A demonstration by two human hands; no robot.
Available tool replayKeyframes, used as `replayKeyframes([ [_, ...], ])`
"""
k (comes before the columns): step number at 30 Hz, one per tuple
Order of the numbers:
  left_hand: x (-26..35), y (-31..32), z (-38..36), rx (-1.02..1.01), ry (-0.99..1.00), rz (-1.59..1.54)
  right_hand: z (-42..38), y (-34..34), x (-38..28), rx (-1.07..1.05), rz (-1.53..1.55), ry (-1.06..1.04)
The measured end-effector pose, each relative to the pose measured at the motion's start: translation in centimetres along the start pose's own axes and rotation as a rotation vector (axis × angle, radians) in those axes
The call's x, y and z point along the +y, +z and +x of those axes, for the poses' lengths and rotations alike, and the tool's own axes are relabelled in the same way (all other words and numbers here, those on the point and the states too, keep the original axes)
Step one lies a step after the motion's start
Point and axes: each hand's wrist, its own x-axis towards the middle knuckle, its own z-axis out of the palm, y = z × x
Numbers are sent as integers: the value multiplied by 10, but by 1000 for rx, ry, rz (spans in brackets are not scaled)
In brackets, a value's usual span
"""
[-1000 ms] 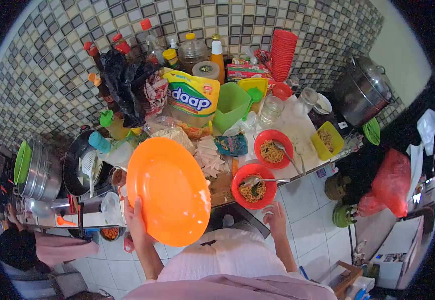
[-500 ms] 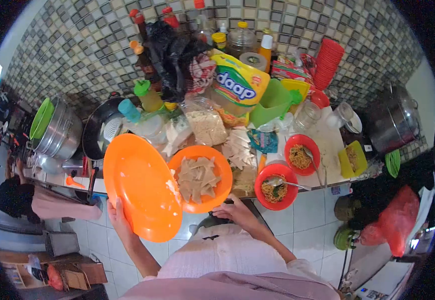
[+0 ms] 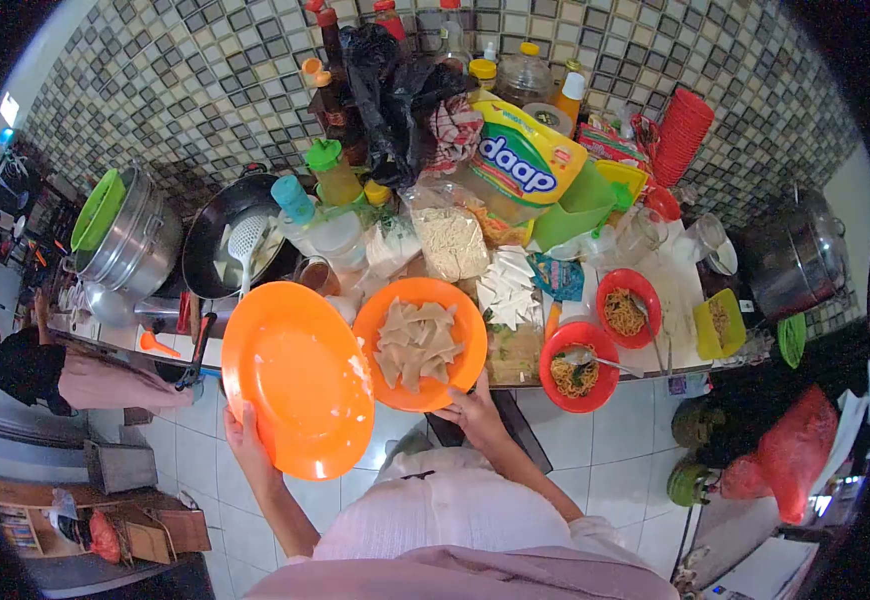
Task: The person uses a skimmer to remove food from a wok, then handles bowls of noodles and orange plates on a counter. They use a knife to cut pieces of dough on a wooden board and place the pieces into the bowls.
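My left hand (image 3: 249, 442) is closed on the near-left edge of an orange oval plate (image 3: 295, 385), held tilted in front of the counter with white residue on its surface. Beside it is a second orange plate (image 3: 472, 375), bearing pale brownish, flat cut pieces (image 3: 415, 342). Its lower right rim is gripped by my right hand (image 3: 475, 413), with the fingers partly hidden beneath. Just beyond this plate, white cut pieces (image 3: 507, 287) lie on a wooden board (image 3: 515, 358).
Two red bowls of noodles with spoons, one a red bowl (image 3: 580, 402), stand at right. A black frying pan (image 3: 200, 262) with a white slotted spatula (image 3: 247, 238) sits at left. Bottles, bags and a green container (image 3: 577, 212) crowd the back. Another person (image 3: 30, 365) is at far left.
My right hand has moved up to the rim of the plate with the brownish pieces. My left hand still holds the oval plate, now tilted differently. The whole view has shifted slightly.
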Motion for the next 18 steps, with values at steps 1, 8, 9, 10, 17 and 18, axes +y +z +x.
replayKeyframes([
  [1,0,-2,1,-2,0,0,-2,4,-4,24,16,15],
  [8,-15,-23,9,45,-28,67,-47,4,-39,219,-5,-7],
  [9,-18,-21,11,69,-35,86,-57,6,-51,282,-33,-49],
  [10,-24,-18,13,61,-36,85,-68,3,-65,295,-56,-96],
  [17,-91,30,17,-73,140,533,-123,-17,-154,505,-86,-478],
  [18,-96,41,15,-75,181,688,-125,-20,-166,518,-93,-554],
])
